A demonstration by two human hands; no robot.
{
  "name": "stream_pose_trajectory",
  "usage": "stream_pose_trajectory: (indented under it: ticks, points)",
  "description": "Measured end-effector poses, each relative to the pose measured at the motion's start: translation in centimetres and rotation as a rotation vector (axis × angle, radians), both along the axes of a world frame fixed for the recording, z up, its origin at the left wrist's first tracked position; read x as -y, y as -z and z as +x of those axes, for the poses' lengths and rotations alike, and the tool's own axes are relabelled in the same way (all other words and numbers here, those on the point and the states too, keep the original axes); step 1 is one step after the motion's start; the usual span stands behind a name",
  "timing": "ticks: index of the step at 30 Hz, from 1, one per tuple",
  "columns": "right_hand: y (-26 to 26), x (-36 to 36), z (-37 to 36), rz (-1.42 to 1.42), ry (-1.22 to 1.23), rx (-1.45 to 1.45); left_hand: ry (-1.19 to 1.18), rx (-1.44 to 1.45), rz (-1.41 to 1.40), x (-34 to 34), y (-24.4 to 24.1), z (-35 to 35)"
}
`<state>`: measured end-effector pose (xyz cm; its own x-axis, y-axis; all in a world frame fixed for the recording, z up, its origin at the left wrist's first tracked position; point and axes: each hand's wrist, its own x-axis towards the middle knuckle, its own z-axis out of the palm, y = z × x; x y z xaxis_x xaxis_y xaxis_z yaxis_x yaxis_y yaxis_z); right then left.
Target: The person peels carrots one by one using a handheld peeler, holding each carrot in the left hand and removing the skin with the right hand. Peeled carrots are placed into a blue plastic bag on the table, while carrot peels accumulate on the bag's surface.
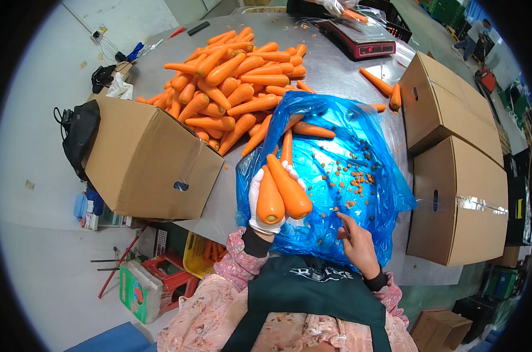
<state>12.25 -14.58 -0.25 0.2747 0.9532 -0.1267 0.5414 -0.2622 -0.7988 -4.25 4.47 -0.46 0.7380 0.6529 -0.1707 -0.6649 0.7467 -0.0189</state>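
My left hand (253, 211), in a white glove, holds several carrots (289, 187) over the left part of a blue plastic bag (389, 176). Two of them lie side by side with their thick ends towards me; another shows behind. My bare right hand (358, 246) is over the bag's near right part, its index finger extended and nothing seen in it. Small round carrot trimmings (360, 180) are scattered on the blue plastic. A large pile of carrots (231, 88) rests on the metal table beyond the bag, and one carrot (313, 130) lies across the bag's far left part.
Cardboard boxes stand at the left (151, 163) and right (459, 211) of the metal table (213, 193). A digital scale (358, 39) is at the far right, near another person's gloved hand (334, 5). Loose carrots (376, 81) lie by the right boxes. A red-handled tool (177, 31) lies at the far left.
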Motion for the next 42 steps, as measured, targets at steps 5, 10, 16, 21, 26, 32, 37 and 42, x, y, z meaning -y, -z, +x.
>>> stream_pose_trajectory:
  ticks: [5,10,16,21,26,32,37,42]
  points:
    - [-0.4,-2.2,-1.1,0.11,0.027,0.126,0.0,0.005,-0.172,0.1,0.5,0.5]
    - [0.5,-2.5,-0.6,0.143,-0.04,0.13,-0.027,-0.011,-0.125,-2.7,0.5,0.1]
    - [1.2,-1.7,0.4,0.015,0.021,0.087,-0.293,-0.463,0.404,-15.7,-7.2,-0.7]
    - [2.9,-1.9,1.6,-0.111,-0.024,0.118,-0.803,-1.349,1.125,-32.2,-13.5,-2.9]
    - [3.7,-3.6,2.2,-0.076,-0.027,0.051,-0.144,-2.86,1.339,-41.8,-14.9,1.2]
    - [4.9,-3.8,3.0,-0.107,0.011,0.017,0.586,-2.636,1.713,-46.6,-8.7,2.3]
    - [5.3,-4.2,3.1,-0.047,-0.034,0.03,-0.181,-2.828,1.969,-44.6,-9.9,0.7]
    - [7.2,-6.1,3.4,-0.071,-0.003,-0.154,-0.184,-1.272,1.713,-31.7,-8.0,5.6]
